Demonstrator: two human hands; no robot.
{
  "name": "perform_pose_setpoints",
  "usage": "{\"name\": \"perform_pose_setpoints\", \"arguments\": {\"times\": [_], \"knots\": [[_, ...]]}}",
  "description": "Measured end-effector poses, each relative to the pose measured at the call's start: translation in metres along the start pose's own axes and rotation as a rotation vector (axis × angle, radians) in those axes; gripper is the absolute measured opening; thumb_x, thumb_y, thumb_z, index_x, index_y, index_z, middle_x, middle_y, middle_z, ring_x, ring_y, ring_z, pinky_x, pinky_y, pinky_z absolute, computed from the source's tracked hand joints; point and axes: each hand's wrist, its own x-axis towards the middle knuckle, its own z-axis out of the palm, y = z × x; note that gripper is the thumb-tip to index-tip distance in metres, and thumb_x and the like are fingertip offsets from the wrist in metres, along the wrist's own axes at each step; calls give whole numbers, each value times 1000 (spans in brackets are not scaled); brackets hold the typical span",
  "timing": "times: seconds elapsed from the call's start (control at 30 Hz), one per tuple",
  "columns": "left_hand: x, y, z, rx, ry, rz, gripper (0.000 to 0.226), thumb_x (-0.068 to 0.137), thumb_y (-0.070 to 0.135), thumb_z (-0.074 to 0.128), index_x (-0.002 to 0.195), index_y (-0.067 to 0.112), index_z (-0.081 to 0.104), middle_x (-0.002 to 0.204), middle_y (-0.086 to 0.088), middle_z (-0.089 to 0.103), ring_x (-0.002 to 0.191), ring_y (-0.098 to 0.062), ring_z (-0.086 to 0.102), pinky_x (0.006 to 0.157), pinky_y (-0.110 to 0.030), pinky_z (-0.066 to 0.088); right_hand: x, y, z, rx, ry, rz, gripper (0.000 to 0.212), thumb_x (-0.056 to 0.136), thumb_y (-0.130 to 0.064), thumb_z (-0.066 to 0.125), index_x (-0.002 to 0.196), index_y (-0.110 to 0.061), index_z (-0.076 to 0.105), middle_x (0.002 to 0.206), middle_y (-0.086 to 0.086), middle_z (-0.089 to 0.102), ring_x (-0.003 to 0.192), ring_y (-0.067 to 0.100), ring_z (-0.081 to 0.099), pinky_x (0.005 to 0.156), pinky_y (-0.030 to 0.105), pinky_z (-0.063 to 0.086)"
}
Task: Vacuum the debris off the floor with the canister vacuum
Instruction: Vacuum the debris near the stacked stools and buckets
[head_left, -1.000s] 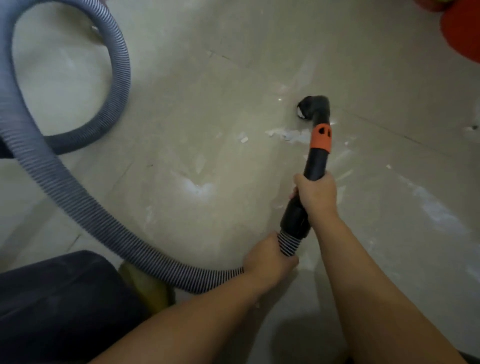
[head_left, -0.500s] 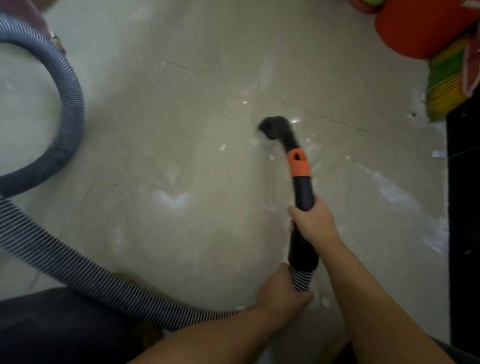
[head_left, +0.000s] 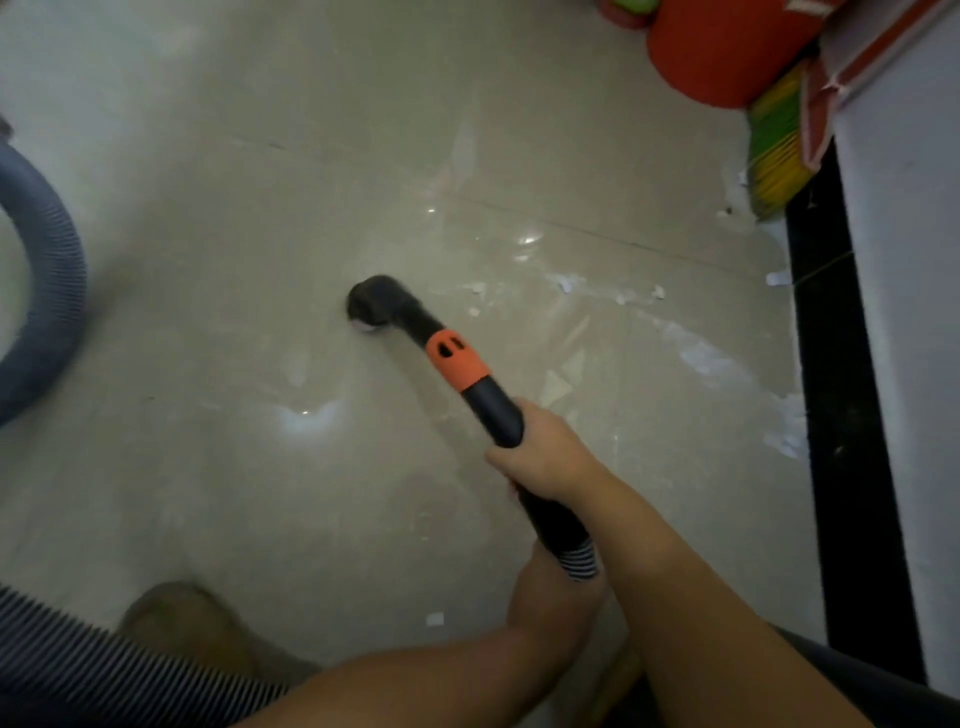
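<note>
Right hand (head_left: 545, 457) is clamping the wand (head_left: 496, 410), left hand (head_left: 556, 597) gripping the hose (head_left: 579, 558); nozzle (head_left: 371, 304) is risking missing the paper scraps (head_left: 566, 283).

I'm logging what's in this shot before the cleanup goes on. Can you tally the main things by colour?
Black: 1, the black plastic vacuum wand with its nozzle on the floor
Orange: 1, the orange plastic collar on the wand
Grey: 1, the grey ribbed vacuum hose
Red: 1, the red rounded container
Yellow-green: 1, the yellow-green broom bristles
Total: 5
</note>
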Motion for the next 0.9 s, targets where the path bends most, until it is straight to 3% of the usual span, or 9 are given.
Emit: {"name": "perform_pose_setpoints", "arguments": {"times": [0.13, 0.23, 0.33, 0.43, 0.53, 0.6, 0.67, 0.77, 0.9], "knots": [[22, 10, 11, 419, -214, -46, 45, 81, 39, 62, 120, 20, 52, 110, -2, 62, 93, -21, 60, 72, -25, 41, -7, 51, -39, 286, 489, 314, 28, 80, -10, 65, 106, -8, 54, 70, 12, 63, 46, 16, 59, 46, 22, 47], [34, 25, 13, 587, -398, -18, 31, 79, 40, 65, 103, 23, 55, 84, 4, 56, 69, -14, 55, 64, -25, 46, -17, 82, -54, 502, 781, 533, 33, 82, -12, 64, 112, -2, 53, 80, 17, 64, 52, 22, 60, 58, 32, 52], [44, 33, 6, 716, -447, 7, 41, 79, 37, 67, 114, 18, 57, 96, -2, 59, 86, -21, 62, 74, -29, 49, -16, 87, -52, 552, 942, 623, 36, 82, -17, 64, 113, -5, 51, 92, 17, 65, 67, 31, 64, 72, 40, 55], [52, 43, -16, 800, -302, 76, 43, 83, 36, 64, 119, 17, 51, 115, -7, 62, 105, -27, 62, 82, -33, 49, -1, 69, -47, 636, 995, 546, 39, 81, -18, 63, 116, -7, 50, 95, 15, 65, 68, 28, 65, 70, 38, 55], [68, 52, -44, 864, -116, 181, 41, 83, 40, 61, 115, 19, 46, 115, -6, 63, 104, -28, 62, 82, -35, 50, 21, 38, -55, 765, 987, 414, 33, 82, -11, 62, 114, -6, 52, 87, 14, 65, 53, 17, 61, 58, 28, 50], [76, 63, -61, 873, -38, 217, 40, 81, 41, 62, 111, 21, 44, 110, -4, 64, 99, -27, 63, 78, -35, 53, 31, 18, -61, 818, 986, 379, 28, 81, -10, 62, 107, -9, 52, 76, 11, 64, 52, 19, 62, 60, 32, 55], [71, 81, -77, 890, -13, 222, 39, 81, 41, 63, 109, 21, 44, 109, -3, 63, 97, -25, 63, 76, -34, 52, 30, -4, -67, 863, 962, 398, 28, 80, -12, 62, 106, -7, 53, 65, 6, 63, 55, 21, 64, 67, 39, 58], [32, 114, -99, 1028, -24, 252, 41, 84, 42, 61, 115, 22, 43, 116, -1, 59, 104, -21, 59, 78, -32, 47, 4, -38, -83, 913, 876, 483, 29, 82, -12, 61, 109, -3, 53, 62, 4, 62, 54, 18, 63, 58, 29, 51], [-32, 172, -120, 1138, -61, 285, 45, 86, 41, 58, 122, 23, 38, 123, 2, 54, 111, -19, 55, 81, -30, 44, -42, -87, -120, 969, 844, 606, 32, 79, -16, 62, 108, -5, 55, 81, 13, 69, 70, 27, 68, 70, 38, 57]]}}
